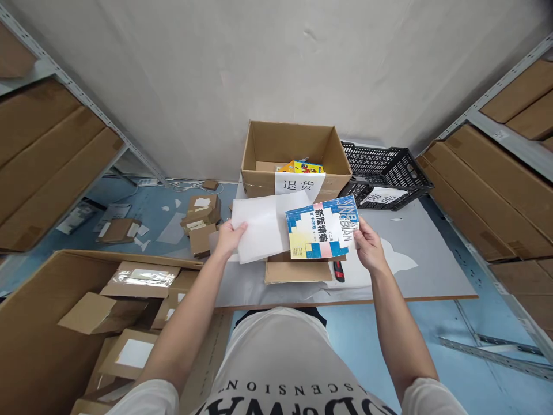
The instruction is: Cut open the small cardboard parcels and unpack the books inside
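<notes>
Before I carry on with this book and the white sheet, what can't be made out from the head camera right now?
- Head view: the black crate interior, hidden by its own wall and label.
- The open carton contents, mostly behind its front wall; only a colourful corner shows.
- The book small print, too small to read.
- The red-handled tool, mostly covered by the book and right hand.
- The flat cardboard under the white sheet held by the left hand.

Flat carton [298, 270] mostly under book [322, 226]
</notes>
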Available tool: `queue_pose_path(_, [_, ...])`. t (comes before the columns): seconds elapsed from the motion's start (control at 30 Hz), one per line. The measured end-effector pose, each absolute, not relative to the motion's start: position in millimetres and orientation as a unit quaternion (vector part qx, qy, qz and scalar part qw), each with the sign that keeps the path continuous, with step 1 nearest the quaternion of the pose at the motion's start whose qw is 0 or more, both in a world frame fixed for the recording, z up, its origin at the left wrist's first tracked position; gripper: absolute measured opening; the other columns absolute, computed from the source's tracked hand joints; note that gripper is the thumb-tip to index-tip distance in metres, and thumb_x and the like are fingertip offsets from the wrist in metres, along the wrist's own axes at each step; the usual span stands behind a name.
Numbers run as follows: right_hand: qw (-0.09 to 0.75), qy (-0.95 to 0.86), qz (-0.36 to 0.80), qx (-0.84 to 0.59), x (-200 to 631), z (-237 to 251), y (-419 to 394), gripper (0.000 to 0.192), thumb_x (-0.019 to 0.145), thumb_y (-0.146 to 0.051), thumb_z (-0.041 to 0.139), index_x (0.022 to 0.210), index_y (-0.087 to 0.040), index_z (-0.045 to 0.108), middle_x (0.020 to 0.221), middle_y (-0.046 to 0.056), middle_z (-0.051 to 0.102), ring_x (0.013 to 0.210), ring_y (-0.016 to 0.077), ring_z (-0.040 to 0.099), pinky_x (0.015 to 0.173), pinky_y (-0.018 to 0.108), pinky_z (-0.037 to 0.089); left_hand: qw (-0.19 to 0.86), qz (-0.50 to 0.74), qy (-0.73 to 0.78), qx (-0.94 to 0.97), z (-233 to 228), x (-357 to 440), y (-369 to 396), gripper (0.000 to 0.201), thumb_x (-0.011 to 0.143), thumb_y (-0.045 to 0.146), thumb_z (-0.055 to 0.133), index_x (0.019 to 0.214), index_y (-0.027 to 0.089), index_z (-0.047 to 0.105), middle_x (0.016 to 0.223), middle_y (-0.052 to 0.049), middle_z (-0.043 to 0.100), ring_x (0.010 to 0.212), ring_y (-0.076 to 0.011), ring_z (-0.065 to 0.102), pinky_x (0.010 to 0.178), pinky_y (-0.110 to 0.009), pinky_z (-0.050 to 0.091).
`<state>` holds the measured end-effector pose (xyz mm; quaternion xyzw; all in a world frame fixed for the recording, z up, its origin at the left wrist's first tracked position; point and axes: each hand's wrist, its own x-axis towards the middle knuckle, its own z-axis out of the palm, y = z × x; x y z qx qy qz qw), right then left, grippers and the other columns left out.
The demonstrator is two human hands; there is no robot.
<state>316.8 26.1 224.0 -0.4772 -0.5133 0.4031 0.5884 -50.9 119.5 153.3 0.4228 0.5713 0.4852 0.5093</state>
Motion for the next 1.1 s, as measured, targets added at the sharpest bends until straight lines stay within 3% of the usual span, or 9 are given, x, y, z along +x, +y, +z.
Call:
queue_pose_path(0.17, [0.54, -0.533, 0.438, -0.482, 333.1, 225.0, 31.6, 0.051, 0.078, -0.048, 0.062, 0.124, -0.028, 0.056, 0.133, 0.001, 0.052, 0.126, 0.0245, 0.044, 0.108, 0.04, 0.03, 0.242, 0.423, 0.694, 0.529, 160.7, -81.3, 126.3, 0.081, 0.066, 0.028, 0.07, 0.135, 0.008, 0.033, 0.135, -0.023, 0.044, 0.124, -0.0331, 0.044, 0.103, -0.049, 0.033])
queue_pose_path(0.27, [0.523, -0.512, 0.496, -0.467, 337.9, 222.3, 37.2, 0.053, 0.073, -0.05, 0.066, 0.121, -0.028, 0.059, 0.13, 0.001, 0.056, 0.121, 0.025, 0.049, 0.104, 0.04, 0.035, 0.183, 0.436, 0.645, 0.6, 172.1, -57.0, 113.3, 0.077, 0.071, 0.033, 0.066, 0.137, 0.012, 0.033, 0.145, -0.018, 0.031, 0.136, -0.0305, 0.026, 0.111, -0.045, 0.022])
queue_pose_path(0.33, [0.51, -0.495, 0.535, -0.457, 338.2, 220.9, 42.3, 0.054, 0.07, -0.05, 0.07, 0.119, -0.028, 0.06, 0.126, 0.002, 0.059, 0.116, 0.0251, 0.054, 0.101, 0.04, 0.038, 0.272, 0.424, 0.56, 0.658, 178.9, -30.6, 104.0, 0.064, 0.076, 0.038, 0.062, 0.132, 0.014, 0.044, 0.14, -0.015, 0.042, 0.131, -0.029, 0.036, 0.109, -0.043, 0.027])
queue_pose_path(0.4, [0.496, -0.48, 0.562, -0.455, 336.5, 220.0, 48.1, 0.056, 0.067, -0.05, 0.072, 0.117, -0.028, 0.061, 0.122, 0.003, 0.062, 0.111, 0.0251, 0.057, 0.098, 0.041, 0.041, 0.454, 0.355, 0.436, 0.691, 183.5, -5.0, 96.8, 0.054, 0.08, 0.044, 0.057, 0.124, 0.014, 0.054, 0.126, -0.014, 0.057, 0.117, -0.0278, 0.052, 0.101, -0.042, 0.039])
queue_pose_path(0.47, [0.488, -0.471, 0.577, -0.456, 333.7, 219.5, 54.2, 0.056, 0.065, -0.05, 0.074, 0.115, -0.028, 0.063, 0.119, 0.004, 0.064, 0.109, 0.0249, 0.059, 0.096, 0.04, 0.042, 0.609, 0.28, 0.323, 0.668, 184.8, 14.5, 91.3, 0.052, 0.08, 0.047, 0.058, 0.12, 0.014, 0.058, 0.117, -0.013, 0.063, 0.106, -0.0267, 0.06, 0.091, -0.04, 0.046])
queue_pose_path(0.57, [0.503, -0.452, 0.573, -0.463, 330.0, 218.4, 63.0, 0.053, 0.064, -0.046, 0.076, 0.112, -0.026, 0.065, 0.117, 0.005, 0.065, 0.106, 0.0244, 0.061, 0.095, 0.04, 0.044, 0.73, 0.233, 0.264, 0.586, 179.2, 29.9, 83.5, 0.048, 0.074, 0.045, 0.066, 0.11, 0.014, 0.063, 0.103, -0.01, 0.069, 0.089, -0.0237, 0.065, 0.077, -0.034, 0.052])
queue_pose_path(0.77, [0.612, -0.357, 0.535, -0.459, 310.3, 204.4, 55.8, 0.058, 0.069, -0.062, 0.063, 0.112, -0.023, 0.062, 0.11, 0.008, 0.068, 0.101, 0.0271, 0.063, 0.088, 0.045, 0.049, 0.776, 0.306, 0.333, 0.44, 155.2, 38.2, 66.3, 0.048, 0.068, 0.043, 0.072, 0.105, 0.015, 0.061, 0.093, -0.007, 0.07, 0.076, -0.0192, 0.067, 0.066, -0.03, 0.054])
queue_pose_path(0.93, [0.526, -0.384, 0.579, -0.49, 270.3, 178.7, 12.0, 0.056, 0.068, -0.051, 0.07, 0.116, -0.026, 0.055, 0.11, 0.006, 0.068, 0.096, 0.0261, 0.065, 0.084, 0.045, 0.051, 0.782, 0.359, 0.368, 0.353, 144.7, 45.0, 50.6, 0.047, 0.064, 0.044, 0.075, 0.099, 0.016, 0.061, 0.089, -0.006, 0.07, 0.07, -0.0169, 0.067, 0.066, -0.031, 0.055])
queue_pose_path(1.1, [0.541, -0.391, 0.541, -0.511, 252.3, 159.9, -14.1, 0.053, 0.077, -0.053, 0.059, 0.122, -0.026, 0.05, 0.117, 0.007, 0.064, 0.107, 0.0245, 0.059, 0.089, 0.044, 0.049, 0.782, 0.373, 0.37, 0.335, 141.0, 52.7, 34.3, 0.052, 0.063, 0.044, 0.076, 0.105, 0.017, 0.059, 0.088, -0.004, 0.07, 0.072, -0.0174, 0.068, 0.07, -0.033, 0.055])
